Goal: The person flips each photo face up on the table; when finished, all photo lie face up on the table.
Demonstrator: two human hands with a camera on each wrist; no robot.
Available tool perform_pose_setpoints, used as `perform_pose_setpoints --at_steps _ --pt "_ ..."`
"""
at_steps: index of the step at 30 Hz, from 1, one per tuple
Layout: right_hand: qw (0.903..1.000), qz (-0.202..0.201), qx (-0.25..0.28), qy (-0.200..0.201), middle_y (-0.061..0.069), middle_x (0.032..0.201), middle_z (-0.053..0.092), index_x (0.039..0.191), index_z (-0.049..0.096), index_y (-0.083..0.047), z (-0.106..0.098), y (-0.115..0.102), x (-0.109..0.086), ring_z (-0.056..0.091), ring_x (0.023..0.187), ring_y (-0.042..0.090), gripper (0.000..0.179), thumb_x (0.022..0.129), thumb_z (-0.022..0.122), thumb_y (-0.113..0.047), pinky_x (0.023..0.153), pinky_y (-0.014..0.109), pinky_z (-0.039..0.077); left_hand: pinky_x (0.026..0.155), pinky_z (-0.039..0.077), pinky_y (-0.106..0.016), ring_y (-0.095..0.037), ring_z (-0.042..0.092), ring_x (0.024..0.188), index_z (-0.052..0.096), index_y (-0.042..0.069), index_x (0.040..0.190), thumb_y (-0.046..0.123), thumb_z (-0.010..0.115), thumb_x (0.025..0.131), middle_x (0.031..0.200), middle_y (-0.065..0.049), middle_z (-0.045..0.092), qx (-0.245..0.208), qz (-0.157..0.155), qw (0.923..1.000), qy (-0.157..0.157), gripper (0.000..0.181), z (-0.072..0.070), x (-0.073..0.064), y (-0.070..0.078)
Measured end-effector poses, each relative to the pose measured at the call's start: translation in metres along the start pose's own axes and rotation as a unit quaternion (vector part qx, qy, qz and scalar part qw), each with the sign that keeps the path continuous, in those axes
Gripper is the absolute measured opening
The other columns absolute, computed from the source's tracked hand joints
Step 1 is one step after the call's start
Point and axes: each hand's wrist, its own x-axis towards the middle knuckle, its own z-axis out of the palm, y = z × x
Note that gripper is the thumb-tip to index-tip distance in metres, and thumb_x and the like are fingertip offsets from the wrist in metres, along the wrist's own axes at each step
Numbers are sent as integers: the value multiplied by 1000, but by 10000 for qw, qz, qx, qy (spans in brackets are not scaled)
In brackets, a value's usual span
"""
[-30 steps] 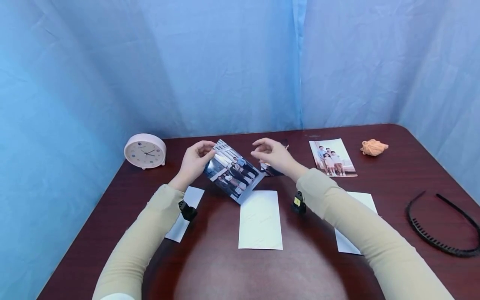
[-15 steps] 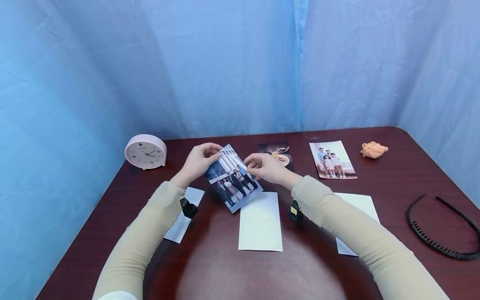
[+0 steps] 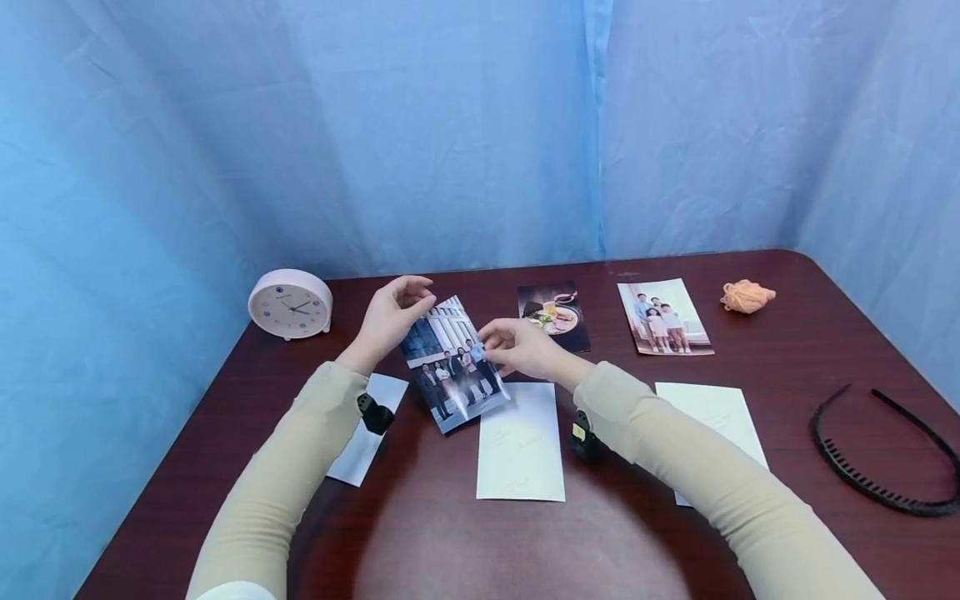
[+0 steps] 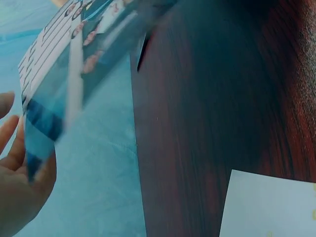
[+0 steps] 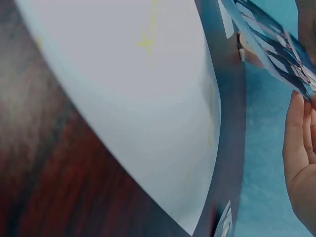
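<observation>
A glossy photo print [image 3: 457, 362] of a group of people hangs tilted above the table. My right hand [image 3: 525, 346] pinches its right edge; in the right wrist view, the right fingers [image 5: 296, 118] meet the print's edge. Beside the upper left edge is my left hand [image 3: 390, 321], its thumb and fingers apart. In the left wrist view, the print's corner passes in front of the left hand [image 4: 24, 192]. A white sheet [image 3: 521, 450] lies on the table, its upper left corner covered by the print. Another white sheet [image 3: 360, 446] lies near the left wrist.
A food photo [image 3: 555, 317] and a family photo [image 3: 663, 317] lie at the back of the dark table [image 3: 480, 550]. Orange yarn [image 3: 746, 296], a black headband [image 3: 862, 479] and a third white sheet [image 3: 716, 417] are to the right. A round clock [image 3: 291, 304] stands at back left.
My right hand has come left and down and taken hold of the print's right edge. The print has turned more upright and shifted down-left. The left hand's fingers have loosened from it.
</observation>
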Motion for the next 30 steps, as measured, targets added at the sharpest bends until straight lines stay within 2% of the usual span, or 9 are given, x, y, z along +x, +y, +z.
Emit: perform_pose_setpoints --at_steps 8,13,17,22,26,30 --pt "9994 201 263 115 11 94 61 119 58 0 4 0 1 60 83 16 28 92 58 -3 68 35 58 98 43 -43 -29 52 114 54 4 128 19 55 96 120 -17 56 -353 -159 9974 610 35 -12 -1 0" --pt "9957 393 756 371 10 96 60 123 54 0 3 2 2 60 82 15 30 93 56 -4 72 36 58 102 42 -41 -29 51 118 48 4 132 16 52 98 124 -18 53 -494 -529 9951 675 37 -12 -5 -4" --pt "9885 553 1211 721 6 94 58 124 53 -1 2 4 5 58 81 13 31 94 56 -4 73 35 57 102 43 -42 -30 50 119 42 3 136 16 52 98 126 -20 49 -782 -880 9919 471 41 -7 -9 -8" --pt "9755 633 1708 1230 1 89 56 125 52 0 0 6 11 56 81 11 32 93 56 -3 76 36 57 99 46 -43 -32 52 118 35 3 141 18 52 98 127 -22 48 -1034 -1198 9874 -61 49 1 -14 -14" --pt "9652 657 2061 1468 0 88 55 128 50 2 1 8 14 57 83 12 35 93 55 0 78 37 57 95 49 -42 -31 56 113 33 4 143 16 53 98 122 -22 52 -1042 -1249 9857 -439 51 6 -20 -19" --pt "9569 787 2272 1628 0 90 55 129 49 1 1 9 18 57 82 10 36 94 53 0 79 35 56 91 52 -39 -26 59 105 33 6 143 14 55 96 114 -17 55 -847 -1253 9869 -560 53 10 -27 -21"
